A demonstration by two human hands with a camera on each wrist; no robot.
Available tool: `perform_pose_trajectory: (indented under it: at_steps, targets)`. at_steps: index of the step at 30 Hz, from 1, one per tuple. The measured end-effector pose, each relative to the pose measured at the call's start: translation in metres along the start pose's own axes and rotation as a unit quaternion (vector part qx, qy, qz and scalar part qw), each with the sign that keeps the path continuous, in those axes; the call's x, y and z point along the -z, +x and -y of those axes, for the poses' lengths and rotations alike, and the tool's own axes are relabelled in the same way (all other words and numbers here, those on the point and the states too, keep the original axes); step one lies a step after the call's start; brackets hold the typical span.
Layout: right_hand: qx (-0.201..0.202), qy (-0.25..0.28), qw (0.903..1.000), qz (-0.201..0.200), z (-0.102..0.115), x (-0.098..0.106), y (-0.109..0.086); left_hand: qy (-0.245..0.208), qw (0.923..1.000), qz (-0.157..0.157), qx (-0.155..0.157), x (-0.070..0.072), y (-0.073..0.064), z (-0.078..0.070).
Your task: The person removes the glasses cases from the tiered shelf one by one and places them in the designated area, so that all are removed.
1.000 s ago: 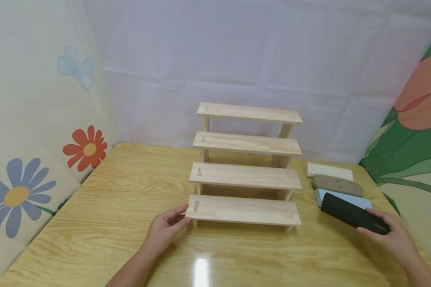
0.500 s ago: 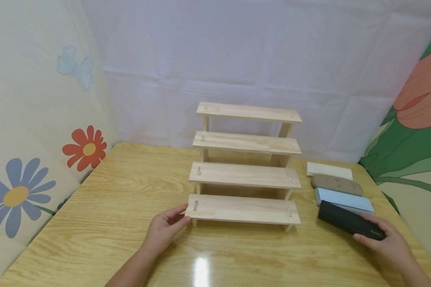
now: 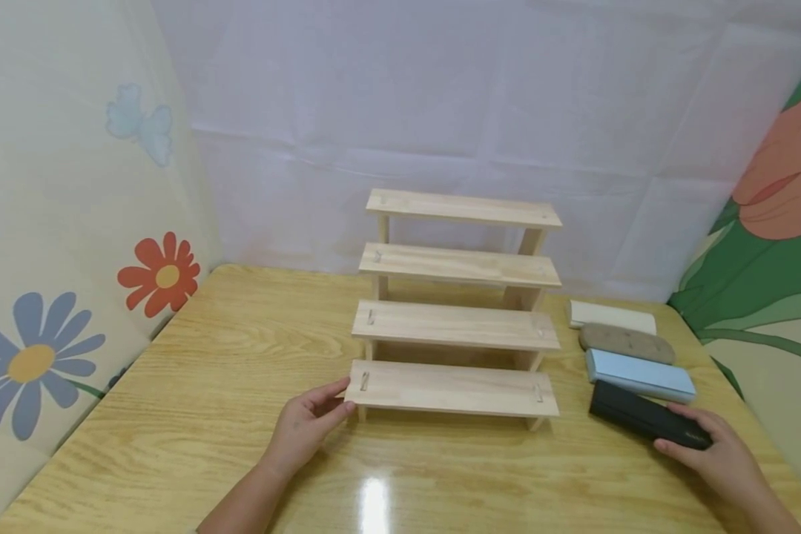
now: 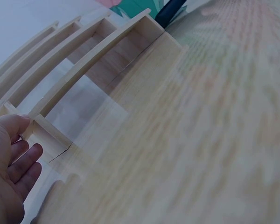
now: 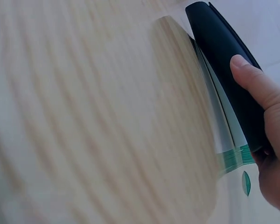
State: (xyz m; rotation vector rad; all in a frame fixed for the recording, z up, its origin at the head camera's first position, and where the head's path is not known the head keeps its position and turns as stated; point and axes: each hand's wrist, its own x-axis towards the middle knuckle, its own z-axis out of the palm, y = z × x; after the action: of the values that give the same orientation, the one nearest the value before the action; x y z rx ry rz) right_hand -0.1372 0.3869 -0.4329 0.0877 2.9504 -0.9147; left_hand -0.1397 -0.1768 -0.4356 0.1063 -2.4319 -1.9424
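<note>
My left hand (image 3: 307, 424) pinches the left end of the lowest shelf of a pale wooden four-step display stand (image 3: 450, 389). In the left wrist view its thumb lies at the shelf's corner, with the other fingers loosely bent below. At the right, my right hand (image 3: 724, 451) grips the near end of a black glasses case (image 3: 644, 415), thumb along one side. The case lies at a slant, low at the tabletop and just in front of a light blue glasses case (image 3: 641, 373). In the right wrist view, the black case (image 5: 224, 60) looks long and rounded.
Behind the light blue case lie a brown glasses case (image 3: 627, 343) and a white one (image 3: 612, 318), in a row right of the stand. The wooden table (image 3: 254, 326) meets a white cloth backdrop (image 3: 347, 96). Flower-printed sheets hang at both sides.
My right hand has lowered the black case toward the table and drawn it slightly nearer, uncovering the light blue case. The left hand stays on the shelf.
</note>
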Motion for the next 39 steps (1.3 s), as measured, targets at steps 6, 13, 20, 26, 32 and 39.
perform_pose_trajectory:
  at_steps: [6,13,20,26,32,39]
  targets:
    - [-0.006,0.0,1.0,0.003,-0.003,0.0,0.003,0.0,1.0,-0.001,-0.002,0.0,0.0,0.0]
    - [0.015,-0.008,0.9998,-0.005,-0.007,-0.002,0.006,-0.001,1.0,0.001,-0.002,0.0,0.0,0.001]
    - [0.012,0.001,0.9999,0.01,-0.01,-0.003,0.009,-0.003,0.9999,-0.001,-0.01,0.0,0.0,0.002]
    - [-0.004,0.003,0.9997,0.023,-0.009,-0.001,0.012,0.001,1.0,0.001,-0.002,0.0,0.001,0.002]
    - [-0.003,0.002,1.0,-0.006,-0.013,-0.002,0.013,0.005,1.0,0.007,0.0,0.001,0.001,0.001]
    - [-0.035,0.003,0.999,-0.026,-0.017,-0.004,0.014,0.002,0.9999,0.01,0.001,0.002,0.001,0.001]
